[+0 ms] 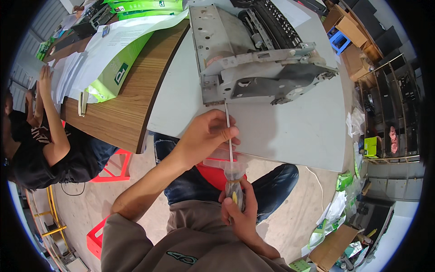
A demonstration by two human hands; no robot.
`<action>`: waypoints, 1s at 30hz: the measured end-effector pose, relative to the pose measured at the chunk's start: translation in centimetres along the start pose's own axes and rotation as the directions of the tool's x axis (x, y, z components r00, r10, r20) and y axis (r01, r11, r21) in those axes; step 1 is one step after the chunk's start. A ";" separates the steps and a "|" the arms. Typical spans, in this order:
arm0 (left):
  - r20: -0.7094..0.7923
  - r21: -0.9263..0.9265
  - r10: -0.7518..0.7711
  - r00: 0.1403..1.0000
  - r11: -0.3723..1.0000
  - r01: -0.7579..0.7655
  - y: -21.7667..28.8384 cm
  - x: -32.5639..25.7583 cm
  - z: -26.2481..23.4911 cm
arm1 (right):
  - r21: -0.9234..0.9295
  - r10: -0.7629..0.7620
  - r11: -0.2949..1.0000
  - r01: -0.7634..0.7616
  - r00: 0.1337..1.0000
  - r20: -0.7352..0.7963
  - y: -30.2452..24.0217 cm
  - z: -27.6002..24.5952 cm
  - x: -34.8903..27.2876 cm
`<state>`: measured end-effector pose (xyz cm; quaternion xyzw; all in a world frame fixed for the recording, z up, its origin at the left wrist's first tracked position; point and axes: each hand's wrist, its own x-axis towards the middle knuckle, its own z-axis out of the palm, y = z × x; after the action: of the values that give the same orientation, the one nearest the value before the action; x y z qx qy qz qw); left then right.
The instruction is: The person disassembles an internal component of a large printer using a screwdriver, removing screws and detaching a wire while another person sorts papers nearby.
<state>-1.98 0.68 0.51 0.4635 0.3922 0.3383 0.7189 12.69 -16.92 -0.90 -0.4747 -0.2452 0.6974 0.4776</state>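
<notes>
A worn metal machine frame sits on the pale grey surface, with a black slotted bar along its far right part. A screwdriver is on the person's side of the frame, its long shaft running up to the frame's lower left corner; whether the tip is seated there cannot be told. The person's right grip, well below the frame, is clamped on the screwdriver's see-through handle. The left grip, just below the frame, has its fingers and thumb curled about the shaft; whether they press on it cannot be made out.

To the left of the frame, a wood-grain surface carries white papers and a bright green package. Further left of the frame, another person in a black shirt sits with arms raised toward the papers. To the right of the frame, beyond the grey surface, are a blue plastic stool, cardboard boxes and a metal rack.
</notes>
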 end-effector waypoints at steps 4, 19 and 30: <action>0.090 -0.148 -0.032 0.995 0.988 0.045 0.5 0.0 0.2 | 0.140 -0.048 0.989 0.043 0.998 0.034 1.2 -0.2 -0.3; -0.147 -0.541 0.186 0.972 0.807 -0.236 -2.2 1.8 1.3 | 0.061 -0.138 0.988 0.144 0.986 -0.096 1.9 -1.2 -0.2; -0.152 -0.607 0.271 0.951 0.733 -0.306 -3.6 2.5 1.1 | -0.085 -0.197 0.979 0.185 0.966 -0.167 2.4 -0.2 0.6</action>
<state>0.56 1.19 -3.17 0.2455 0.2003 0.5683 0.7594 11.73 -17.44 -3.15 -0.5242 -0.2712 0.5949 0.5457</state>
